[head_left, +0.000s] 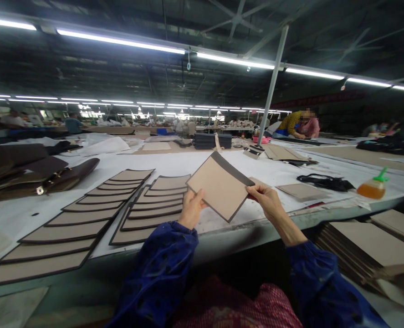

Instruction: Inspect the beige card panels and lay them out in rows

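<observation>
My left hand and my right hand hold a flat beige panel with dark edging by its opposite sides, lifted above the table. One end of the panel has a wider dark band. Below my left hand, two fanned rows of similar dark-edged beige panels lie overlapping on the white table covering. A further fanned row spreads to their left. Blue patterned sleeves cover both my forearms.
Dark brown leather bags lie at the left. To the right are a loose beige panel, black straps and an orange-filled squeeze bottle. A stack of boards sits below the right table edge. A co-worker leans over the far table.
</observation>
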`<state>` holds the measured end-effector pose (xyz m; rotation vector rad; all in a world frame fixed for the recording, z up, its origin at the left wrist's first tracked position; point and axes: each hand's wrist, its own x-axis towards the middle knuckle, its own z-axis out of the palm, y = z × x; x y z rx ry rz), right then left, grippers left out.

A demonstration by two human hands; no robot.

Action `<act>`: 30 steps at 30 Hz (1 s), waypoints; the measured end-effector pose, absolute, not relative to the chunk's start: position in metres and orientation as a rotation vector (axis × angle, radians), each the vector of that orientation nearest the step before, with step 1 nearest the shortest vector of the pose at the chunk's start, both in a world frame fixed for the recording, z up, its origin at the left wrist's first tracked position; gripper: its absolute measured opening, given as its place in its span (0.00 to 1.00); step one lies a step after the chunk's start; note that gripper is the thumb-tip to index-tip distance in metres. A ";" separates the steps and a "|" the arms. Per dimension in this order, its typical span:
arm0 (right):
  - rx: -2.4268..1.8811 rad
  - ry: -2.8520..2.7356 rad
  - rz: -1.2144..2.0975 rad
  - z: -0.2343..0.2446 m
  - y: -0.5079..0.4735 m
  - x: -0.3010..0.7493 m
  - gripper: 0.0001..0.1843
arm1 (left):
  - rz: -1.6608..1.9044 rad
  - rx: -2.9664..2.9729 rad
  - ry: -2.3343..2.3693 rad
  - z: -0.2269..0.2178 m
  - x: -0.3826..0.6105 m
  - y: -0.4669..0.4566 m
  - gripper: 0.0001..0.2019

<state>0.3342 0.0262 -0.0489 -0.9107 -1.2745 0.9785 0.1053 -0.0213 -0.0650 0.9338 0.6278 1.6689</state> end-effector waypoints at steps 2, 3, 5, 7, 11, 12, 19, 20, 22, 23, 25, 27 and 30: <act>-0.917 -1.252 0.997 -0.049 0.027 0.333 0.21 | 1.670 0.941 0.630 -0.066 0.105 -0.021 0.16; -0.923 -1.250 1.002 -0.050 0.027 0.333 0.21 | 1.672 0.939 0.633 -0.066 0.105 -0.021 0.16; -0.934 -1.249 1.005 -0.049 0.027 0.332 0.21 | 1.678 0.928 0.644 -0.066 0.106 -0.021 0.16; -0.934 -1.240 1.008 -0.049 0.026 0.331 0.22 | 1.684 0.919 0.649 -0.066 0.106 -0.021 0.17; -0.925 -1.210 1.041 -0.049 0.027 0.331 0.22 | 1.684 0.926 0.646 -0.067 0.106 -0.021 0.18; -0.926 -1.204 1.057 -0.049 0.027 0.331 0.22 | 1.684 0.927 0.645 -0.067 0.106 -0.021 0.18; -0.936 -1.164 1.134 -0.054 0.030 0.331 0.21 | 1.667 0.959 0.640 -0.066 0.107 -0.022 0.19; -0.939 -1.160 1.140 -0.055 0.030 0.330 0.21 | 1.666 0.961 0.649 -0.065 0.107 -0.022 0.19; -0.938 -1.155 1.147 -0.058 0.029 0.328 0.21 | 1.678 0.951 0.678 -0.065 0.108 -0.023 0.18; -0.929 -1.141 1.142 -0.059 0.028 0.326 0.21 | 1.689 0.935 0.692 -0.065 0.108 -0.022 0.18; -0.902 -1.078 1.114 -0.061 0.023 0.321 0.23 | 1.717 0.887 0.709 -0.065 0.108 -0.022 0.16; -0.889 -1.015 1.104 -0.062 0.015 0.315 0.25 | 1.745 0.849 0.694 -0.066 0.108 -0.021 0.15; -0.935 -1.139 1.232 -0.063 0.001 0.304 0.23 | 1.774 0.840 0.639 -0.066 0.107 -0.020 0.15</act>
